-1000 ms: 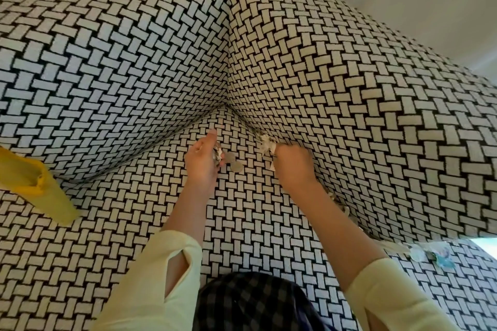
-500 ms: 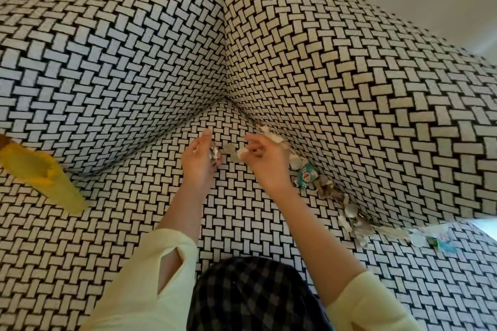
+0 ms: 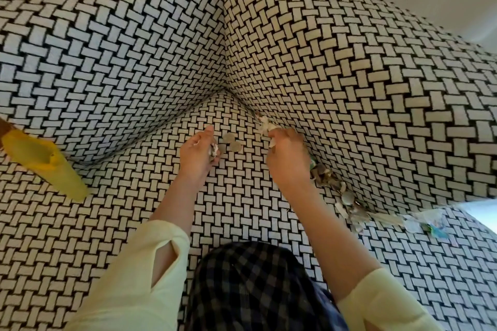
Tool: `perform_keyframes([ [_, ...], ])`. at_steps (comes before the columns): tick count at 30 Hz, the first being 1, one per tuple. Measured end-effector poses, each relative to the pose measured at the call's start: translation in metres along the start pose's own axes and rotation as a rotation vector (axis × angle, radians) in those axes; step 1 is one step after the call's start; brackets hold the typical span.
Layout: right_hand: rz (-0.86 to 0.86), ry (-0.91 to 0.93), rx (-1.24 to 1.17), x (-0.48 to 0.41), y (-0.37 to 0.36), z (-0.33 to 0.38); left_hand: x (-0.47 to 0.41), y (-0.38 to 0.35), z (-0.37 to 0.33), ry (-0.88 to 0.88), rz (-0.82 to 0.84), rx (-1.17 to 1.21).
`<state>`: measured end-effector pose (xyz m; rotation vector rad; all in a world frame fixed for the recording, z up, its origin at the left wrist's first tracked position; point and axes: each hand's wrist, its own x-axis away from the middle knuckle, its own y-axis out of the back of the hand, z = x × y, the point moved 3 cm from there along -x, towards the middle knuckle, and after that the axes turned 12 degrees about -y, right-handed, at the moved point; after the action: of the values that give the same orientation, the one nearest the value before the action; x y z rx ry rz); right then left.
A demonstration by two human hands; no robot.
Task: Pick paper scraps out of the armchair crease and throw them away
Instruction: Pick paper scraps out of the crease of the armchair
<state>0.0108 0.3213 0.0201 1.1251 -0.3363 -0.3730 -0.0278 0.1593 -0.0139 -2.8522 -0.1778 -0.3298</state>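
Two hands work low over the armchair seat (image 3: 242, 209), both near the back corner.

- Well out past the left hand's knuckles: a yellow container (image 3: 40, 161) lying on the seat. Probably the bin, but I cannot confirm that.
- Left hand (image 3: 197, 154): palm turned inward, fingers (image 3: 207, 134) curled round a small wad of scraps (image 3: 213, 152).
- Just off those fingertips, toward the other hand: three flat round scraps (image 3: 230, 142), loose on the seat and close together.
- Right hand (image 3: 289, 158): knuckles up, fingers (image 3: 278, 134) bent down and pinching a white torn scrap (image 3: 265, 124) right at the crease (image 3: 250, 111).
- The crease runs from just ahead of these fingers back past the outer edge of the hand. A row of scraps (image 3: 336, 191) is lodged along it, behind the fingertips on the wrist side.
- Judgement: the right hand is nearer to that row, and reaching it means drawing the fingers back along the crease line.
- Farthest back along the crease: clear wrapper bits (image 3: 427, 223).
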Motion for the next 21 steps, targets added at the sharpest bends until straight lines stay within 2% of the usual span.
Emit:
perform_keyframes([
  [1,0.033,-0.047,0.126,-0.001,-0.001,-0.005,0.001,0.000,0.000,0.000,0.007,-0.003],
  [3,0.088,-0.129,0.205,-0.003,0.000,-0.010,0.003,0.002,0.001,0.004,0.007,0.003],
  [9,0.140,-0.033,-0.029,0.003,-0.001,0.002,0.005,0.012,0.001,0.046,0.002,-0.010],
  [13,0.071,-0.029,0.092,0.007,-0.008,0.000,0.005,0.012,0.002,0.042,0.011,0.003],
  [15,0.115,-0.119,0.141,0.011,-0.013,-0.002,0.006,0.012,0.001,0.041,0.005,0.007],
  [17,0.189,-0.211,0.125,0.020,-0.019,-0.003,0.007,0.012,0.001,0.039,0.004,0.005],
  [21,0.144,-0.176,0.061,0.028,-0.016,-0.005,0.008,0.012,0.002,0.035,0.005,-0.010],
])
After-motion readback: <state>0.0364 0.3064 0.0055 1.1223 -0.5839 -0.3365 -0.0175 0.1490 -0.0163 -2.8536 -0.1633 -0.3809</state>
